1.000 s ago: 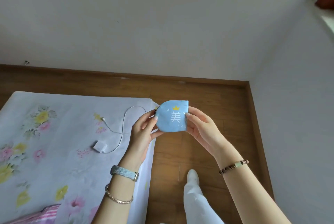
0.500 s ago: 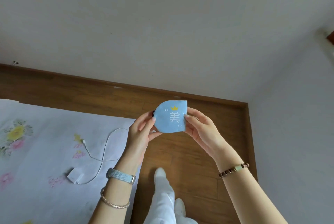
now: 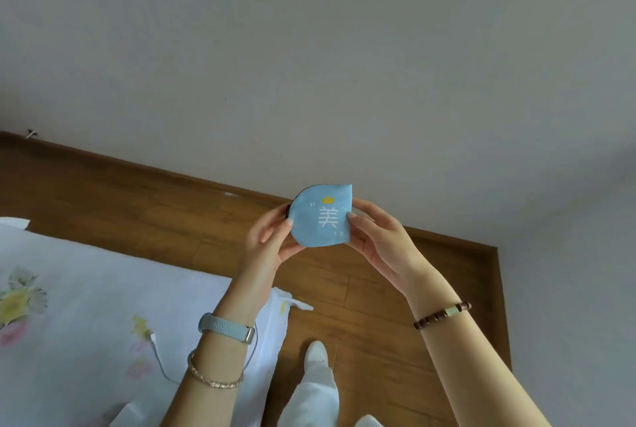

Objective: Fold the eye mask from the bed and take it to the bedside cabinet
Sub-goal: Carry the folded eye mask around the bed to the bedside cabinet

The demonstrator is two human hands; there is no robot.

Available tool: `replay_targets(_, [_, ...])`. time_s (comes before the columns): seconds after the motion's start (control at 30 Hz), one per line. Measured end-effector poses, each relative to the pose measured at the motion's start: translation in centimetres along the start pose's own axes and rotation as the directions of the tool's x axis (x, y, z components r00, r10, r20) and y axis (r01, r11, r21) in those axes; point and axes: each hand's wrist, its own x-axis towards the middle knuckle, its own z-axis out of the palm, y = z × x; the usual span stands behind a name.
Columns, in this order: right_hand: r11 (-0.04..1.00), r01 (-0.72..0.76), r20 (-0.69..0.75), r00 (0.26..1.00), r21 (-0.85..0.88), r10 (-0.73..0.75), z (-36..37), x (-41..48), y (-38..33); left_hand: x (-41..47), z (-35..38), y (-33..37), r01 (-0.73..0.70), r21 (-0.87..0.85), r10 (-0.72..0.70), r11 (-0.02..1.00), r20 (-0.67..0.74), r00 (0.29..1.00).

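Observation:
A light-blue eye mask [image 3: 321, 218], folded in half, shows a white character and a small yellow crown. I hold it up in front of me over the wooden floor. My left hand [image 3: 270, 240] pinches its left edge. The fingers of my right hand [image 3: 377, 237] pinch its right, folded edge. The bed [image 3: 86, 306], under a white sheet with a flower print, lies at the lower left. No bedside cabinet is in view.
A white charging cable [image 3: 156, 349] lies on the sheet near my left forearm. The wooden floor [image 3: 378, 306] runs to a grey wall [image 3: 309, 65] ahead and another wall on the right. My white-trousered leg and foot [image 3: 316, 357] stand beside the bed's corner.
The view has swung right and away from the bed, so the bed and cable slid toward the lower left. Both hands keep their hold on the folded mask.

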Motion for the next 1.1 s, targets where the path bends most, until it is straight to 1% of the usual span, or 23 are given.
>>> replay_targets(0.1, [1.0,-0.005,0.034,0.999,0.013,0.004,1.4,4.3,-1.5,3.7,-0.8,2.3,-0.023,-0.004,0.023,1.0,-0.004,1.0])
replay_targets(0.33, [0.999,-0.052,0.153,0.987,0.015,0.049,5.0,14.0,-3.1,10.4,-3.8,6.0,-0.049,-0.036,0.045,0.998,-0.089,0.995])
replay_targets(0.63, [0.983,-0.136,0.268,0.949,-0.121,0.164,9.5,28.7,-5.4,21.0,-7.3,8.2,-0.089,-0.061,0.068,0.994,-0.282,0.957])
replay_targets(0.77, [0.962,-0.205,0.308,0.917,-0.181,0.253,11.3,35.6,-6.9,26.0,-7.9,9.4,-0.124,-0.082,0.082,0.989,-0.392,0.916])
replay_targets(0.97, [0.915,-0.198,0.405,0.849,-0.352,0.339,15.1,43.6,-8.5,30.9,-9.9,10.9,-0.17,-0.081,0.104,0.982,-0.517,0.85])
replay_targets(1.1, [0.882,-0.211,0.466,0.784,-0.421,0.41,18.6,46.8,-8.1,32.0,-11.7,11.9,-0.218,-0.069,0.13,0.973,-0.617,0.776])
